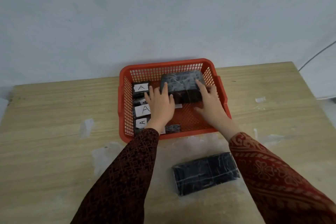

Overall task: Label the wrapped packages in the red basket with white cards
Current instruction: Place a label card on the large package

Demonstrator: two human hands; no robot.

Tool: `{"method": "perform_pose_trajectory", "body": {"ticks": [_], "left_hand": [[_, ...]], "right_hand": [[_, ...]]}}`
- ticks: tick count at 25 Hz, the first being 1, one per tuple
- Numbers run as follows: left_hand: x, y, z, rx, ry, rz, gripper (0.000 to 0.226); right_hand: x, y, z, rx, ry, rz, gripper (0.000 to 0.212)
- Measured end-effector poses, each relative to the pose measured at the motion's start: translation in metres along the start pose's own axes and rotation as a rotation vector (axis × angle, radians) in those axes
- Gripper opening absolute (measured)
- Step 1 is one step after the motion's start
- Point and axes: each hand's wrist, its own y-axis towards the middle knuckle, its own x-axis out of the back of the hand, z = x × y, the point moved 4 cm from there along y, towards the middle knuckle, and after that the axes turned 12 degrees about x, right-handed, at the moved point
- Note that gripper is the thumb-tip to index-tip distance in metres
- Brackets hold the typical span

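Observation:
A red mesh basket stands at the far middle of the wooden table. At its back right lies a large dark wrapped package. My left hand grips its left end and my right hand grips its right end. Along the basket's left side lie several small dark packages, each with a white card marked "A". A white card peeks out under the large package. One small unlabelled package lies near the basket's front wall.
Another dark wrapped package lies on the table in front of the basket, between my forearms. Bits of clear tape stick to the wood. A grey wall rises right behind the table; a cable hangs at far right.

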Motion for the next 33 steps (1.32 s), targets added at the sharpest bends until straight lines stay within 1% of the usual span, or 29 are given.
{"method": "perform_pose_trajectory", "body": {"ticks": [2,3,6,8,9,11,13,15,17,18,19,21,23,24,25,27,30,32,33], "left_hand": [[0.011,-0.002,-0.004,0.018,-0.207,-0.083,0.047],[0.015,-0.004,-0.004,0.025,-0.321,-0.09,0.045],[0.02,-0.017,-0.001,0.044,-0.619,-0.021,0.047],[0.02,-0.03,0.002,0.054,-0.747,-0.011,0.053],[0.021,-0.035,0.003,0.054,-0.794,-0.024,0.052],[0.021,-0.043,0.004,0.02,-0.855,-0.065,0.041],[0.021,-0.046,0.004,-0.012,-0.841,-0.096,0.032],[0.022,-0.04,0.004,0.007,-0.822,-0.125,0.029],[0.021,-0.028,0.006,0.066,-0.823,-0.13,0.031],[0.02,-0.021,0.006,0.092,-0.807,-0.116,0.034],[0.018,-0.015,0.005,0.101,-0.763,-0.092,0.041],[0.01,-0.007,-0.001,0.064,-0.626,-0.007,0.061],[0.0,-0.007,-0.009,-0.017,-0.532,0.09,0.084],[-0.006,-0.007,-0.012,-0.059,-0.492,0.128,0.09],[-0.013,-0.005,-0.013,-0.094,-0.447,0.155,0.093],[-0.024,0.001,-0.012,-0.158,-0.333,0.173,0.087],[-0.034,0.009,-0.009,-0.253,-0.053,0.113,0.068],[-0.037,0.014,-0.007,-0.273,0.158,0.044,0.064],[-0.037,0.017,-0.007,-0.273,0.227,0.031,0.065]], "right_hand": [[0.017,-0.003,0.002,0.091,-0.054,-0.131,0.081],[0.026,-0.001,0.002,0.116,-0.024,-0.183,0.077],[0.049,0.009,0.0,0.129,0.124,-0.256,0.071],[0.056,0.014,-0.002,0.1,0.176,-0.3,0.067],[0.057,0.015,-0.003,0.077,0.194,-0.314,0.064],[0.055,0.017,-0.006,0.037,0.229,-0.334,0.058],[0.052,0.017,-0.009,-0.003,0.254,-0.353,0.054],[0.047,0.014,-0.01,-0.022,0.257,-0.382,0.054],[0.038,0.007,-0.007,0.005,0.222,-0.401,0.058],[0.032,0.005,-0.005,0.027,0.19,-0.373,0.062],[0.024,0.006,-0.005,0.043,0.154,-0.312,0.067],[0.007,0.013,-0.007,0.039,0.11,-0.119,0.082],[-0.004,0.024,-0.013,0.068,0.031,0.06,0.097],[-0.007,0.03,-0.016,0.104,-0.035,0.13,0.098],[-0.011,0.035,-0.018,0.148,-0.108,0.189,0.095],[-0.017,0.04,-0.023,0.206,-0.213,0.257,0.084],[-0.019,0.041,-0.024,0.207,-0.221,0.211,0.07],[-0.02,0.038,-0.02,0.195,-0.248,0.188,0.067],[-0.02,0.034,-0.016,0.183,-0.266,0.19,0.067]]}}
